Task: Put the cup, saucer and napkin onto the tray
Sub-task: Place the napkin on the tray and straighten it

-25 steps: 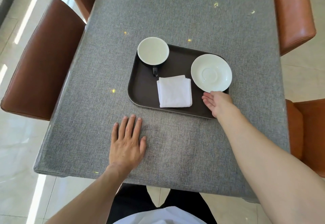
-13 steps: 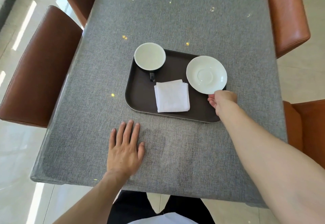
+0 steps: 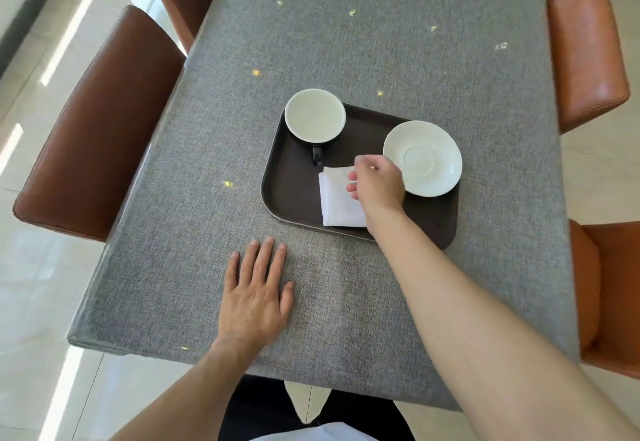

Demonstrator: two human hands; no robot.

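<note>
A dark brown tray (image 3: 294, 194) lies on the grey table. On its far left corner stands the cup (image 3: 315, 114), white inside and black outside, its handle pointing toward me. The white saucer (image 3: 424, 158) rests on the tray's right side. A folded white napkin (image 3: 337, 203) lies in the middle near the front rim. My right hand (image 3: 377, 186) hovers over the napkin's right half, fingers loosely curled and apart, hiding that part; nothing is visibly held. My left hand (image 3: 256, 291) lies flat and spread on the table in front of the tray.
The grey cloth-textured table (image 3: 381, 42) stretches far ahead. Brown leather chairs stand on the left (image 3: 93, 142) and orange ones on the right (image 3: 585, 56), with another chair (image 3: 606, 288) near my right arm. The table's front edge is close to my body.
My right hand left the saucer's near rim and moved left, over the napkin. The left hand stayed flat on the table. The cup, saucer and napkin kept their places.
</note>
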